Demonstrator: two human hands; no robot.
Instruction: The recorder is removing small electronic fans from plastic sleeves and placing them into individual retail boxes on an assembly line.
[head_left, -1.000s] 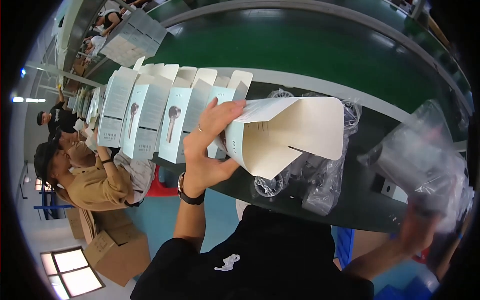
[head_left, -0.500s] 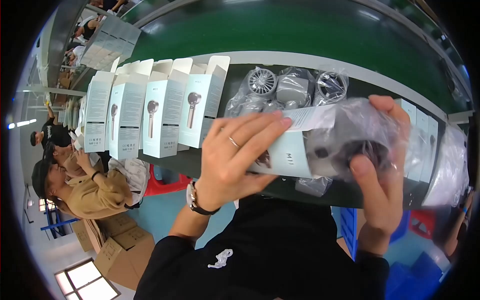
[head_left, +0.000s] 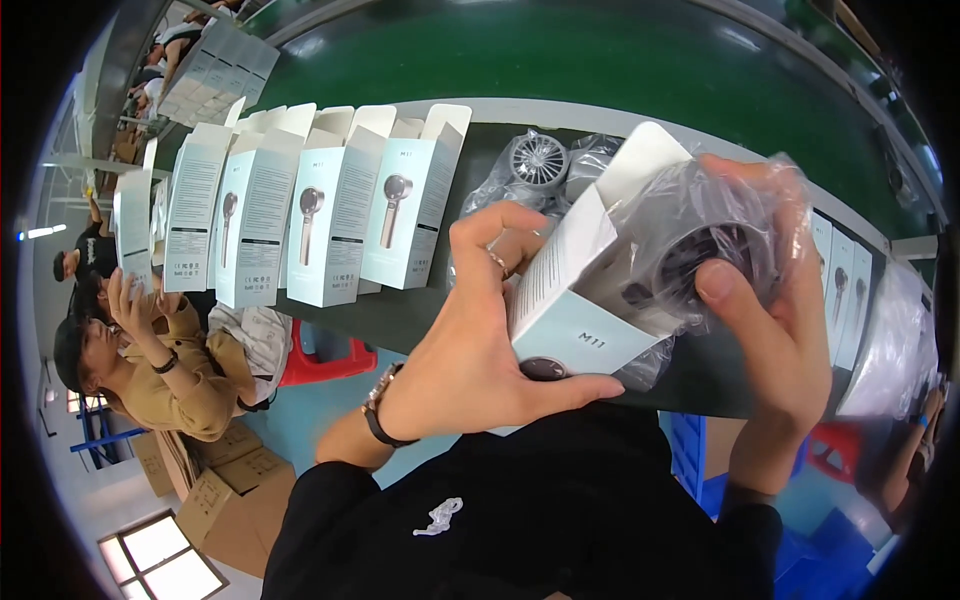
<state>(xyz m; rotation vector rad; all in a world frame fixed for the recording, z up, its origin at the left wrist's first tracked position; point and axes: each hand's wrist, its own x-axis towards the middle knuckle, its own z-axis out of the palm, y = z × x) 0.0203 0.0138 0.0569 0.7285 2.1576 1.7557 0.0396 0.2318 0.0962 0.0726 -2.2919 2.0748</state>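
Head view: the left hand (head_left: pixel 470 350) grips the pale box (head_left: pixel 575 300) with its open end up, so the right hand (head_left: pixel 775 330), fingers clasped around the bagged fan (head_left: pixel 715 245), can feed it in. Both are held above the table edge (head_left: pixel 420 320), beside a row of upright boxes (head_left: pixel 310 225).

carton (head_left: pixel 575 300) – pale blue-white, open flap up, tilted | bagged fan (head_left: pixel 715 245) – dark, clear plastic wrap, at carton mouth

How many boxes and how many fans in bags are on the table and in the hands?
Open light-blue boxes standing in the row: 5
Box held in the left hand: 1
Bagged fan held in the right hand: 1
Bagged fans lying on the table: 2
Total: 9
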